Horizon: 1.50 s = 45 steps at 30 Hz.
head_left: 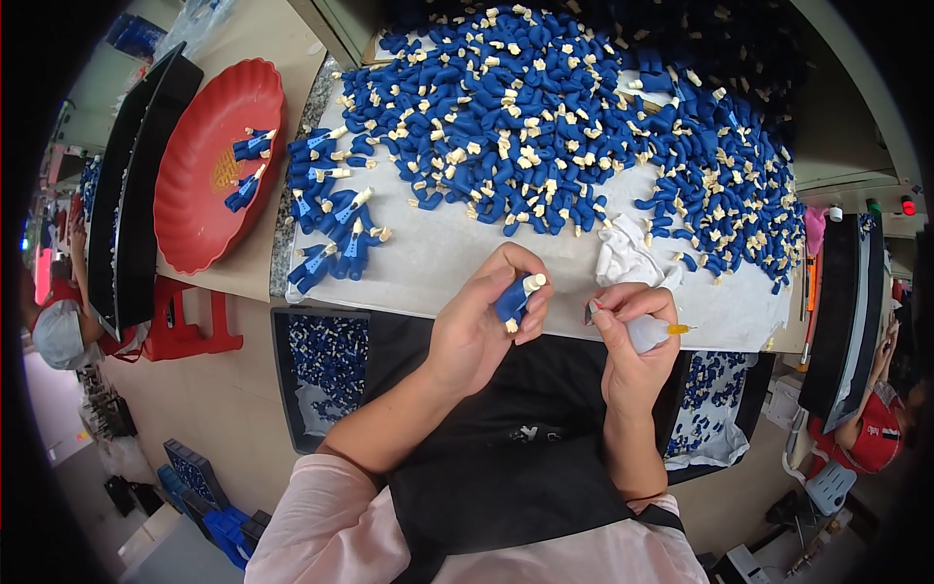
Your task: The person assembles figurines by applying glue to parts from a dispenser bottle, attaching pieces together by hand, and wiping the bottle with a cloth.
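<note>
My left hand (465,326) is closed around a blue toy figure body (510,304), whose cream neck peg and one small cream hand stick out between the fingers. Beside it, my right hand (630,355) grips a translucent squeeze bottle (646,334) with a yellow needle tip pointing right. A small dark flat piece (591,310) shows at the right thumb and fingertip; its kind is unclear. The two hands are apart, over the table's near edge. Ahead lies a big heap of blue figure arms (496,127) with cream hands. Several figure bodies (336,219) lie to its left.
A crumpled white cloth (628,255) lies beyond my right hand. On the left, a red scalloped dish (199,209) holds two figures, beside a long black tray (122,224). Bins of blue parts (329,360) (715,389) flank my lap. Other people sit far left and right.
</note>
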Each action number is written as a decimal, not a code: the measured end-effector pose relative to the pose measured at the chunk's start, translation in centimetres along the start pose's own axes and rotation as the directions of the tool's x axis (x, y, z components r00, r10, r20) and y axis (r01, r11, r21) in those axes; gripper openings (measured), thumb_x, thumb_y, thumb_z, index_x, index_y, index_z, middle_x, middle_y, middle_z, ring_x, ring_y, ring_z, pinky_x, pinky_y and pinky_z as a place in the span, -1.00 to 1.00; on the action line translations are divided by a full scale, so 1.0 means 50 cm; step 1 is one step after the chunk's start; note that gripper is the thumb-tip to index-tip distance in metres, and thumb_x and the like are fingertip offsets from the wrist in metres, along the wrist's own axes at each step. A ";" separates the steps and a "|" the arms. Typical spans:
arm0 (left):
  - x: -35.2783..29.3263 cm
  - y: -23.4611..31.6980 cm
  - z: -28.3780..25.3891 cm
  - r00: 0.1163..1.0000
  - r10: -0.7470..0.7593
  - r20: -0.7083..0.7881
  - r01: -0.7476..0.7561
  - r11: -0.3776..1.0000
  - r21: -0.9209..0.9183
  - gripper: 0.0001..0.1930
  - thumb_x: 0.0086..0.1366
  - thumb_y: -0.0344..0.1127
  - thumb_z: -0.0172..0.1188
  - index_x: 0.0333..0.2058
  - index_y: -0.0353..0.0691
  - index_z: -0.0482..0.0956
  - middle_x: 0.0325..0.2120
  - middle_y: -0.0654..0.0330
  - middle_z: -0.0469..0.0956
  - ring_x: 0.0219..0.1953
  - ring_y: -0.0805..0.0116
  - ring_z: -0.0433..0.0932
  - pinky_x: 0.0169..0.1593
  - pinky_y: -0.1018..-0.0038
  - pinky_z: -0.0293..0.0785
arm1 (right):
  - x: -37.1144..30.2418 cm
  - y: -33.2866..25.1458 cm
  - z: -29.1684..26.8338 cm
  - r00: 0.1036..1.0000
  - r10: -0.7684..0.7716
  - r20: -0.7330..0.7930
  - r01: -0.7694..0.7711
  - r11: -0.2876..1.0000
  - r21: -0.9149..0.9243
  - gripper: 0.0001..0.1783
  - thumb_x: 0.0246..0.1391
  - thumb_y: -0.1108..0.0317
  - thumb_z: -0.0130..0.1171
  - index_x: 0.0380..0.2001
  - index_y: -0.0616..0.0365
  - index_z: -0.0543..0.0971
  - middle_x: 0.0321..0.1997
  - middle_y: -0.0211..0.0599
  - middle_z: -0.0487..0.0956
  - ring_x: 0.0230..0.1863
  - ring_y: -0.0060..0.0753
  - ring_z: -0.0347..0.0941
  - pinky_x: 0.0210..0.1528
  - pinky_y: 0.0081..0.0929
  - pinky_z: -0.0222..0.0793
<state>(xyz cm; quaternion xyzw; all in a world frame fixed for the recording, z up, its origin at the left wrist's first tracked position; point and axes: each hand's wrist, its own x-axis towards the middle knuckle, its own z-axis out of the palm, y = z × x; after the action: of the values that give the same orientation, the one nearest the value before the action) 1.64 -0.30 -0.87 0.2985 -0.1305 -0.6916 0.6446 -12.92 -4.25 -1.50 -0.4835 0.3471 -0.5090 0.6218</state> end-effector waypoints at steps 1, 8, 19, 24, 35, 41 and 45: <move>0.001 -0.001 -0.004 1.000 0.010 0.027 -0.010 1.000 -0.011 -0.77 0.21 -0.19 -0.25 -0.35 -0.24 0.25 -0.56 0.24 0.24 -0.56 0.53 0.18 -0.51 0.63 0.09 | 0.000 0.001 0.001 1.000 0.000 -0.002 0.000 1.000 0.001 -0.78 -0.20 0.73 0.06 -0.53 0.21 0.29 -0.44 -0.20 0.42 -0.37 -0.47 0.36 -0.24 -0.56 0.31; 0.015 -0.018 0.004 0.971 0.236 0.035 -0.235 0.926 0.295 -0.74 0.24 -0.23 -0.27 -0.32 -0.29 0.31 -0.55 0.26 0.25 -0.52 0.57 0.18 -0.43 0.63 0.11 | -0.001 0.001 0.031 0.964 -0.247 0.103 0.259 0.957 -0.129 -0.77 -0.21 0.74 0.08 -0.52 0.23 0.30 -0.42 -0.17 0.42 -0.36 -0.40 0.40 -0.29 -0.54 0.35; 0.044 -0.040 0.016 0.844 0.516 0.145 -0.416 0.460 0.785 -0.79 0.23 -0.40 -0.26 -0.37 -0.35 0.37 -0.52 0.20 0.32 -0.57 0.52 0.23 -0.46 0.61 0.17 | 0.017 0.037 0.041 0.880 -0.469 0.080 0.470 0.833 -0.291 -0.73 -0.26 0.72 0.12 -0.49 0.20 0.33 -0.43 -0.19 0.44 -0.44 -0.41 0.37 -0.39 -0.61 0.32; 0.046 -0.048 0.019 0.806 0.561 0.188 -0.447 0.370 0.814 -0.81 0.21 -0.43 -0.24 -0.37 -0.36 0.37 -0.51 0.14 0.33 -0.55 0.44 0.27 -0.44 0.57 0.20 | 0.018 0.040 0.033 0.894 -0.445 0.055 0.446 0.871 -0.207 -0.74 -0.22 0.73 0.09 -0.47 0.22 0.29 -0.41 -0.16 0.43 -0.42 -0.46 0.35 -0.38 -0.62 0.33; 0.044 -0.053 0.022 0.830 0.531 0.168 -0.388 0.334 0.859 -0.82 0.21 -0.42 -0.21 -0.36 -0.36 0.37 -0.52 0.10 0.33 -0.55 0.34 0.32 -0.45 0.53 0.23 | 0.017 0.035 0.030 0.904 -0.426 0.042 0.425 0.885 -0.191 -0.74 -0.20 0.73 0.08 -0.48 0.22 0.27 -0.41 -0.13 0.44 -0.41 -0.46 0.35 -0.35 -0.61 0.33; 0.047 -0.055 0.023 0.809 0.553 0.202 -0.413 0.288 0.864 -0.74 0.26 -0.33 -0.30 -0.36 -0.35 0.36 -0.51 0.18 0.31 -0.52 0.49 0.23 -0.43 0.59 0.17 | 0.016 0.033 0.031 0.916 -0.401 0.030 0.400 0.900 -0.175 -0.74 -0.20 0.73 0.07 -0.48 0.22 0.27 -0.40 -0.12 0.43 -0.41 -0.45 0.36 -0.33 -0.61 0.32; 0.048 -0.053 0.021 0.802 0.565 0.195 -0.420 0.300 0.856 -0.74 0.26 -0.34 -0.31 -0.36 -0.36 0.36 -0.50 0.18 0.31 -0.51 0.49 0.23 -0.42 0.59 0.17 | 0.010 0.041 0.031 0.907 -0.419 0.045 0.419 0.885 -0.205 -0.74 -0.19 0.73 0.06 -0.47 0.21 0.26 -0.41 -0.13 0.43 -0.41 -0.46 0.36 -0.35 -0.60 0.34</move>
<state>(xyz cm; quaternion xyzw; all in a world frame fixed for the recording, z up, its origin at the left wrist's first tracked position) -1.11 -2.48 -2.14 0.5753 -0.4998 -0.2703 0.5883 -10.77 -4.35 -2.98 -0.6095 0.2865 -0.5920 0.4426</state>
